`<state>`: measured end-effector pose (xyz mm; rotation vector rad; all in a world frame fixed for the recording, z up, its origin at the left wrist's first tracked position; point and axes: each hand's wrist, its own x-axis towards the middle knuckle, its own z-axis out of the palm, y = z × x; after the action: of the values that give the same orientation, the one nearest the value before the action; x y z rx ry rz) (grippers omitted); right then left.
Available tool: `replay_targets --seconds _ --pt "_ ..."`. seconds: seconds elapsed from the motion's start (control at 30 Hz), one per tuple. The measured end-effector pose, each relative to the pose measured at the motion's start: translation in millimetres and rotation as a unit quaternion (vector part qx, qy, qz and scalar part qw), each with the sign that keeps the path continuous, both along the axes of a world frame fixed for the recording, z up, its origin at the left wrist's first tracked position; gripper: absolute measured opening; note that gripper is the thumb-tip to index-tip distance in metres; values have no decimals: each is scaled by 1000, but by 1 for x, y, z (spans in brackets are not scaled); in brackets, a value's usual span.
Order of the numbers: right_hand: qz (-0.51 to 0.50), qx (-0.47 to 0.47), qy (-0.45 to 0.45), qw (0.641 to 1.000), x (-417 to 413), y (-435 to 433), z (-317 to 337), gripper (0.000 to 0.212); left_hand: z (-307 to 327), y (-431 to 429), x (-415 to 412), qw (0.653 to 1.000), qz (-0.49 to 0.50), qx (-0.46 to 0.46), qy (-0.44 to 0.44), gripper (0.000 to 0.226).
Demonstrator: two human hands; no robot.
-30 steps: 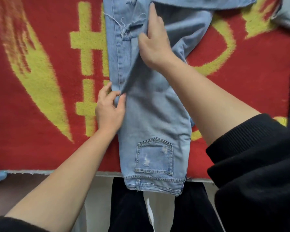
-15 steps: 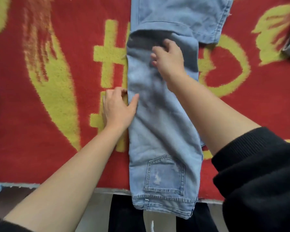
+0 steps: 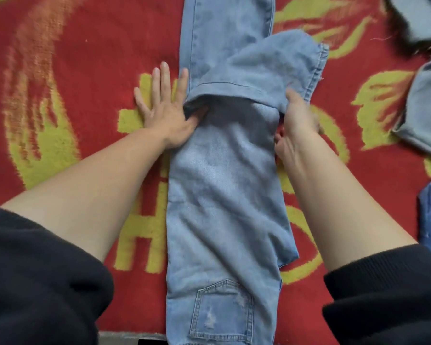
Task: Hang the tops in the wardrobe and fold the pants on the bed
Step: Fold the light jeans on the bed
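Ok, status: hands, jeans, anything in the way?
Left hand flat beside jeans, thumb under fold. Right hand grips folded leg. Other denim lies clear, right.

Red fuzzy blanket w/ yellow woven motifs (image 3: 85, 58) spread flat, fills nearly whole view; big yellow block lettering (image 3: 139, 235) centre-left, partly covered; yellow-orange feather-like shape (image 3: 42, 155) at left, similar ones upper right; yellow ring outline (image 3: 334, 135) right of centre; pale grey edging strip (image 3: 130, 336) along blanket's near edge, btm of view.
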<state>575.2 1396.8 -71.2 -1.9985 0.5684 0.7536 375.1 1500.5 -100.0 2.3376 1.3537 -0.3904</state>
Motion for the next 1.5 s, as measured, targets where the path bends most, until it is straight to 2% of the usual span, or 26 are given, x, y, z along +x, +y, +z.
replay_targets --seconds 0.03,0.07,0.1,0.13,0.23,0.3,0.37,0.43,0.47,0.5,0.57,0.6,0.63,0.7,0.73,0.77,0.83,0.87,0.9,0.97,1.07,1.17,1.23,1.3,1.37,1.5 --pt "5 48 20 999 4 -2 1 89 -2 0 0 1000 -1 -1 -1 84" --pt "9 94 41 995 5 -2 11 52 -3 0 0 1000 1 -3 -6 83" --pt "8 131 72 989 6 3 22 23 -2 0 0 1000 4 -5 -12 80" --pt "12 159 89 983 11 9 27 21 -2 1 -1 1000 6 -9 -17 78" --pt "-18 309 11 951 29 52 57 16 -2 3 -3 1000 2 -25 -18 76" --pt "45 393 -73 915 28 94 74 15 -1 4 -2 999 9 -41 -21 80" --pt "208 337 -138 908 18 137 82 20 -1 5 0 999 15 -49 -17 89" --pt "393 247 -124 877 9 163 81 23 0 6 1 998 21 -51 -7 91" --pt "439 215 -119 864 7 172 74 26 1 6 2 998 25 -54 -3 90" --pt "451 201 -136 859 8 178 61 26 1 6 2 998 26 -58 1 88" --pt "382 179 -255 870 14 172 42 10 1 6 3 998 26 -64 2 81" --pt "354 140 -320 868 17 160 36 12 0 7 3 998 26 -66 0 79" --pt "342 80 -367 861 18 142 30 23 0 8 3 997 24 -69 -1 77" --pt "351 -50 -362 862 15 103 11 48 1 9 3 997 17 -81 1 75" --pt "369 -87 -356 854 12 88 6 56 1 9 3 996 14 -86 1 74" --pt "395 -109 -379 830 6 78 4 58 1 10 2 996 12 -88 1 72" --pt "461 -105 -464 749 -2 79 4 52 0 9 2 996 12 -86 -1 71" --pt "490 -74 -486 720 -7 87 6 46 0 9 2 997 13 -81 -1 71" --pt "517 -30 -484 705 -13 98 7 41 -1 9 2 997 15 -75 -1 71" --pt "568 12 -407 715 -28 123 5 39 -1 8 2 998 17 -66 -1 71" --pt "607 -39 -318 727 -40 145 -12 41 -4 7 2 998 20 -55 -5 73" --pt "593 -24 -359 720 -39 143 -17 14 -6 6 1 998 21 -48 -20 73" --pt "581 16 -391 714 -45 141 -15 24 -7 5 0 999 23 -39 -25 74" --pt "567 80 -407 712 -54 136 -15 24 -9 4 -1 999 24 -25 -26 74" --pt "588 113 -398 695 -58 127 -18 22 -12 3 0 999 26 -7 -26 73" --pt "561 132 -386 720 -57 89 -10 39 -15 2 -1 999 34 0 -35 73"
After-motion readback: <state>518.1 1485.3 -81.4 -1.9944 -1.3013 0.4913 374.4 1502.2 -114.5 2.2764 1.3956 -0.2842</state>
